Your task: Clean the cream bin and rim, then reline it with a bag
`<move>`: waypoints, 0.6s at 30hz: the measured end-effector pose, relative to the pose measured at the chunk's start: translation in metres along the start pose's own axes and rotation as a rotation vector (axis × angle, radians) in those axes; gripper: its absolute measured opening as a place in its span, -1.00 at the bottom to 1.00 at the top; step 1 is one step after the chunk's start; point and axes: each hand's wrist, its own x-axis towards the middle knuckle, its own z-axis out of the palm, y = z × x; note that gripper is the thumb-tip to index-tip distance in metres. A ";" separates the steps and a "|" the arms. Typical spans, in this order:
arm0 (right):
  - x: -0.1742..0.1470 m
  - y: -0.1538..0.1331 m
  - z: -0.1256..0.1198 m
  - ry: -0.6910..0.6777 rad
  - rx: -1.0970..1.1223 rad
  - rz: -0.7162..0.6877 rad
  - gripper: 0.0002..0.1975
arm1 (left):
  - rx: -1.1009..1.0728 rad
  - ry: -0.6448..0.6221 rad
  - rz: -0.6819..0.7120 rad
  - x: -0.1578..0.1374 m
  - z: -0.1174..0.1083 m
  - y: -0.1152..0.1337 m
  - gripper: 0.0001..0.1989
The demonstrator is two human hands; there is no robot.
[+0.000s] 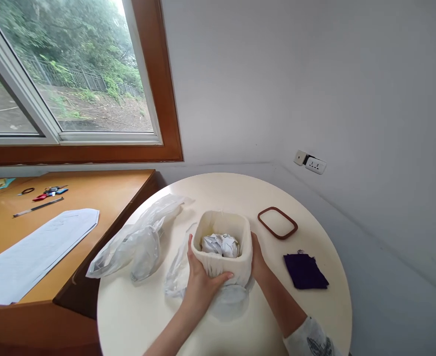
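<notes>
A small cream bin (pixel 222 264) stands on the round table, its upper walls covered by a thin plastic liner whose loose edges hang around it. Inside lies crumpled white paper (pixel 221 244). My left hand (pixel 201 279) grips the bin's near left side, thumb stretched across the front wall. Against the right wall, my right hand (pixel 257 259) is wrapped with its fingers mostly hidden behind the bin. A brown rounded frame (pixel 295 229), perhaps the bin's rim ring, lies to the right. Below it is a folded dark purple cloth (pixel 306 271).
A crumpled clear plastic bag (pixel 146 242) lies on the left of the round table (pixel 136 321). The wooden desk (pixel 117 198) beside it bears paper sheets (pixel 43 247), a pen (pixel 38 207) and keys (pixel 53 192). Walls and a window stand behind.
</notes>
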 end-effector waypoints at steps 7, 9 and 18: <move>-0.001 0.015 -0.024 0.078 -0.181 -0.003 -0.70 | 0.211 -0.264 0.162 0.049 -0.033 -0.018 0.08; -0.002 0.015 -0.030 0.052 -0.269 -0.015 -0.69 | 0.249 -0.332 0.178 0.060 -0.041 -0.021 0.03; -0.001 0.004 -0.049 -0.051 -0.574 -0.123 -0.73 | 0.381 -0.543 0.140 0.075 -0.048 -0.048 -0.05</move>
